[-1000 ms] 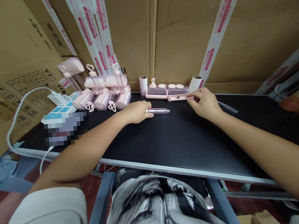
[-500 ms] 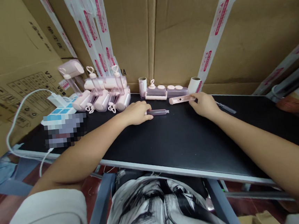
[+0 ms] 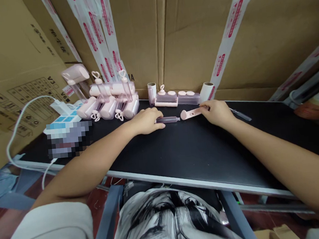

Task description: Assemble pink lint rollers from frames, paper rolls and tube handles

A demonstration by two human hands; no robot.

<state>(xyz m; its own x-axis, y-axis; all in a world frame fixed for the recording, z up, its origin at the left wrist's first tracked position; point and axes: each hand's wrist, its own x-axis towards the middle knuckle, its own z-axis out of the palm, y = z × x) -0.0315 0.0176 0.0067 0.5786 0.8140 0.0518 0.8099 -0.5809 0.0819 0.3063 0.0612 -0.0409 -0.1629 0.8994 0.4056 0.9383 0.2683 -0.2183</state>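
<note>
My left hand [image 3: 149, 121] is closed around one end of a clear purplish tube [image 3: 169, 119] with a narrow tip pointing right. My right hand [image 3: 217, 111] pinches the right end of a long pink plastic piece [image 3: 191, 113] with a rounded end and a small dark hole. The rounded end lies close to the tube's tip; I cannot tell whether they touch. Just right of my right hand, a thin clear tool [image 3: 243, 115] lies on the black table [image 3: 179, 151]. Behind the hands stand pink-and-clear containers [image 3: 166, 99] with round caps.
Several pink bottle-like assemblies [image 3: 108, 105] with heart-shaped loops are grouped at the left. White cardboard tubes [image 3: 207, 92] stand at the back against a large carton [image 3: 196, 30]. A power strip [image 3: 64, 120] with a white cable sits at the far left.
My right hand has tilted the pink piece, bringing its rounded left end down and nearer the tube's tip. The left hand, holding the tube, has hardly moved.
</note>
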